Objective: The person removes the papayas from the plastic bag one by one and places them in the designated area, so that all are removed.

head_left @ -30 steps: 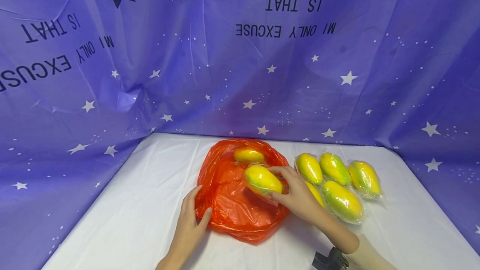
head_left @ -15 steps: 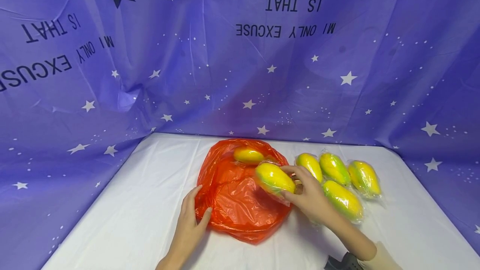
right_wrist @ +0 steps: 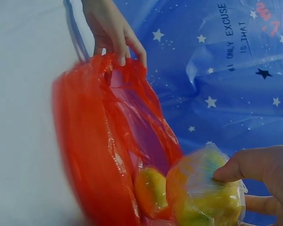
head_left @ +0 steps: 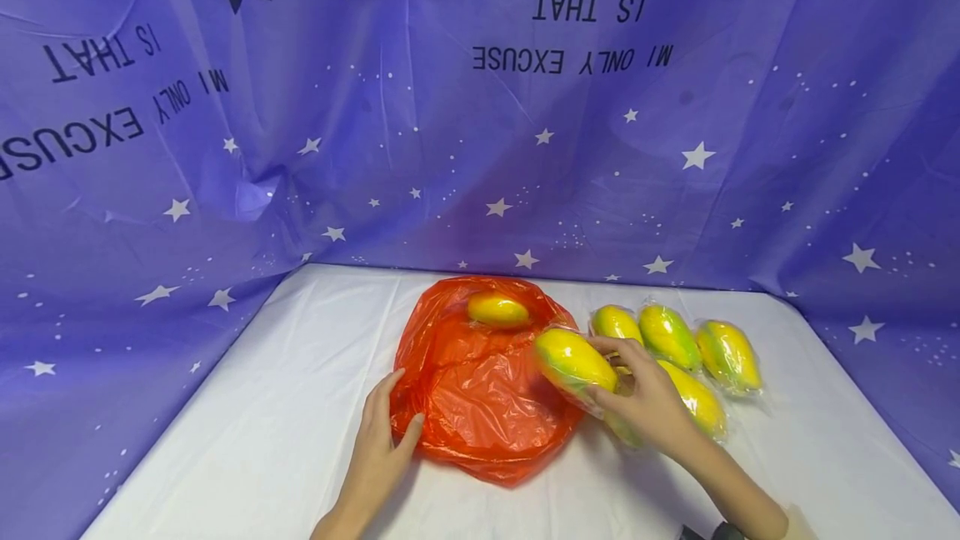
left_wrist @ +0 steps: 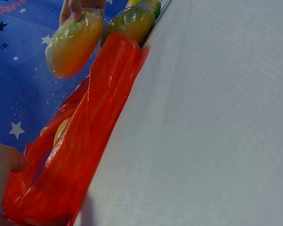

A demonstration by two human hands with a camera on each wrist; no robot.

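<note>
A red plastic bag (head_left: 480, 415) stands with its mouth spread wide on the white table. My left hand (head_left: 377, 440) grips the bag's left rim; the right wrist view shows its fingers (right_wrist: 134, 44) over the edge. One yellow-green mango (head_left: 498, 311) lies inside at the back. Near the right rim, my right hand (head_left: 648, 394) holds another mango (head_left: 576, 359) in clear wrap, thumb (right_wrist: 240, 165) on one side. This mango hangs above the rim in the left wrist view. It partly hides a mango beneath it.
Several wrapped mangoes lie to the right of the bag, among them a far-right mango (head_left: 729, 358) and a back mango (head_left: 669, 337). The white table (head_left: 247, 407) ends at a purple star-printed cloth (head_left: 450, 148) behind it.
My right hand has moved right with the mango, from over the bag's interior to its right rim. My left hand and the mango inside the bag have stayed put.
</note>
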